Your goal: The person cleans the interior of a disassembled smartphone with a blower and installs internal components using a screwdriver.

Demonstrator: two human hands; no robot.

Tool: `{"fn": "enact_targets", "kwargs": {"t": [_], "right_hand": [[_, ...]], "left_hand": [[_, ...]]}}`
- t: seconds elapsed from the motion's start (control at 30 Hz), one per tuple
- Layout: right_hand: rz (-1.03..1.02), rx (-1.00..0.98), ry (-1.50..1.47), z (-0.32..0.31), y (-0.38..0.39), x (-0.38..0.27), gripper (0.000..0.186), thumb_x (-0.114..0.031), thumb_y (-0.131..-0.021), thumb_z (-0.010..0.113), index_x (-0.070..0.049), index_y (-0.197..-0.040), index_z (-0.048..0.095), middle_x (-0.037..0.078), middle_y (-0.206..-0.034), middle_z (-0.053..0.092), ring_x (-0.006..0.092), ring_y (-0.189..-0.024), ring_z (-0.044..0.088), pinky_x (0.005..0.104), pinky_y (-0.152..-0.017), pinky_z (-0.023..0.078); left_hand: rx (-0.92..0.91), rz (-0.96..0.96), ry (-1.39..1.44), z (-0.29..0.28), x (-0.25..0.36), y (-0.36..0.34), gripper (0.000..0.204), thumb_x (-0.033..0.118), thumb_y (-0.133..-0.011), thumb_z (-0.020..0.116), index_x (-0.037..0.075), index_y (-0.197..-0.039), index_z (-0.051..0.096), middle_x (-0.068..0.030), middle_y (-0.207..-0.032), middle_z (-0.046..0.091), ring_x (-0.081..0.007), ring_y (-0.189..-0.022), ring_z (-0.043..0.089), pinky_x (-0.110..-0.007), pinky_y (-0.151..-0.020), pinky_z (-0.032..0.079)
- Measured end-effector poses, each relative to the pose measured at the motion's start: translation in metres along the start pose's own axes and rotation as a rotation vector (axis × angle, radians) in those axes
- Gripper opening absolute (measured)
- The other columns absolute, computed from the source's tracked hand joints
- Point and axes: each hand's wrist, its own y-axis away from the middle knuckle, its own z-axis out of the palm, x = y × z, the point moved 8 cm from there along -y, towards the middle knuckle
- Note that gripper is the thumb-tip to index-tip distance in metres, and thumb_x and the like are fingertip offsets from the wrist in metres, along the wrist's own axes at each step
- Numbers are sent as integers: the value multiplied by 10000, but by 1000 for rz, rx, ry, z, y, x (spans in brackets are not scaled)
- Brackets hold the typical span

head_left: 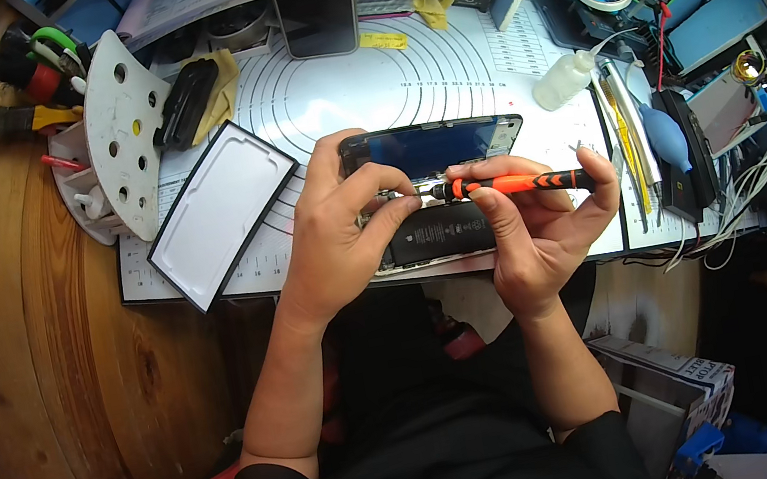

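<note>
a small electronics repair workshop is indicated: an opened phone (448,232) with its battery bared is being worked on with a screwdriver (524,182) above a printed mat (318,88), brushes (28,118) are kept beside a perforated rack (99,104), and a squeeze bottle (562,84) and blue bulb blower (664,138) (rubber, seemingly) are set nearby.

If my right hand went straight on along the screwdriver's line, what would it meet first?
Leading with the screwdriver, the right hand would probably meet the left hand first, at its pinched fingertips. Depth there is unclear, so they may already touch.
</note>
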Motion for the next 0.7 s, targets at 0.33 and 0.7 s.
{"fn": "enact_targets", "kwargs": {"t": [0.33, 0.7], "right_hand": [[20, -4, 18, 0, 0, 1, 759, 165, -964, 595, -155, -1486, 146, 285, -1146, 665, 332, -1020, 732, 441, -938, 604], [13, -22, 26, 1, -1, 0, 749, 162, -968, 595, -154, -1479, 149, 287, -1153, 662, 331, -1033, 728, 432, -939, 601]], "left_hand": [[3, 0, -2, 0, 0, 0, 154, 37, -805, 832, 57, -928, 740, -155, -1218, 562, -271, -1078, 602, -362, -944, 468], [-33, 32, -39, 1, 4, -2, 138, 1, -845, 807, 39, -941, 716, -141, -1234, 530, -223, -1052, 639, -294, -767, 610]]}}
